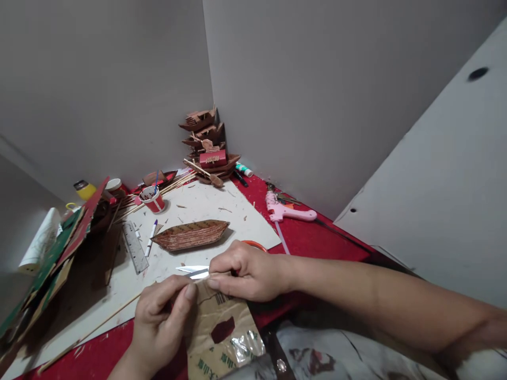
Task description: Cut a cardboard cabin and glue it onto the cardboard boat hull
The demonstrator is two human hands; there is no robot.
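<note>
Right hand [247, 274] clamped on scissors [194, 272], blades pointing left, apart; left hand [158, 316] pinches cardboard piece [222, 327] just below the blades, nearer.

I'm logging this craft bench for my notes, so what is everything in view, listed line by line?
Scissors: one pair, silver blades, orange handles, in the right hand.
Cardboard piece: one, brown with clear tape, under both hands.
Boat hull: one, brown, mid white board.
White board: one, on the red table.
Finished boats: a stack, brown, far corner.
Glue gun: one, pink, right of the board.
Ruler: one, clear grey, left of the hull.
Paper cup: one, red and white, behind the ruler.
Long skewer: one, tan, near edge.
Left hand: pinching the cardboard.
Right hand: gripping the scissors.
</note>
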